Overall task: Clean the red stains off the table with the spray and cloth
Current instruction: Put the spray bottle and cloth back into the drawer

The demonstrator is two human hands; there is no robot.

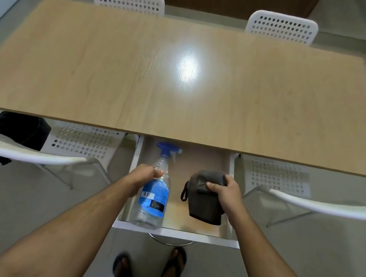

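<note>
Now, hands: both reach forward from the bottom of the frame, over an open drawer.
Left hand [146,174]: fingers curled round the neck of the spray bottle [154,191], lower centre of the frame — a clear bottle with a blue trigger head and a blue label, tilted, its base toward the drawer's near edge.
Right hand [223,192]: fingers and thumb gripping the cloth [207,197], a dark grey folded piece with a small loop hanging at its left side — it hangs below the hand, just right of the bottle and apart from it.
Drawer [176,233]: white-sided, pulled out from under the near edge of the worktop, with a brownish floor inside; whether bottle or cloth touch that floor I cannot tell.
Worktop [93,64]: light wood grain, filling the middle of the frame, with a bright glare patch near its centre.
Chairs: two white perforated ones at the far side, upper frame; two more at the near side, left and right of the drawer.
Dark bag [20,129]: on the seat of the near-left chair [75,143].
Feet: in dark sandals, bottom centre, on a pale floor.
</note>
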